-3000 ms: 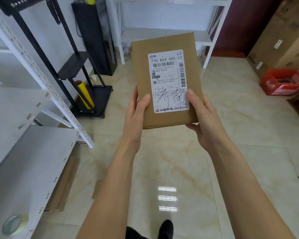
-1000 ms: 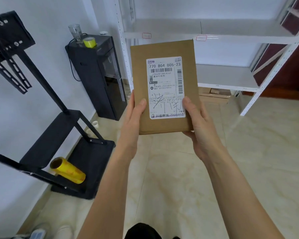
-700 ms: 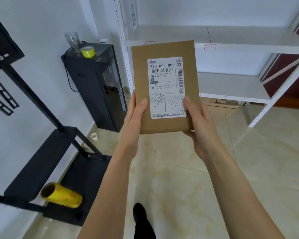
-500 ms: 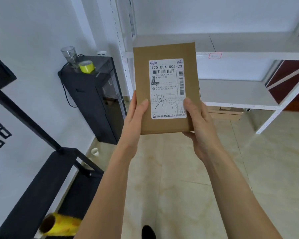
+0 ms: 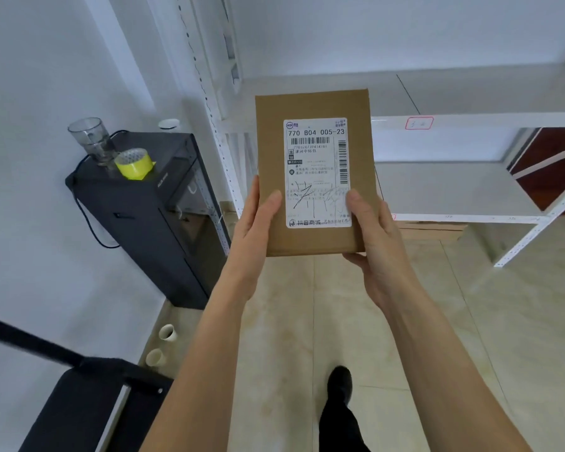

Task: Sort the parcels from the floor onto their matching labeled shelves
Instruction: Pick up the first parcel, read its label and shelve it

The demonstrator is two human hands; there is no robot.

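A flat brown cardboard parcel (image 5: 271, 151) with a white shipping label is held upright in front of me. My left hand (image 5: 253, 223) grips its lower left edge, thumb on the front. My right hand (image 5: 371, 230) holds the lower right edge, thumb on the label's corner. Behind the parcel stands a white metal shelf unit (image 5: 470, 120) with bare boards; a small red-framed label (image 5: 419, 123) sits on the front rail of its upper board.
A black cabinet (image 5: 150, 223) stands left of the shelves, carrying a glass and a yellow tape roll (image 5: 134, 163). A black stand base (image 5: 79, 406) fills the lower left. Flat cardboard (image 5: 431, 228) lies under the lowest board. Two paper cups sit by the wall.
I have walked toward the white shelf unit, which now looks larger and nearer. The parcel stays held the same way in both hands. The yellow film roll has left the view.
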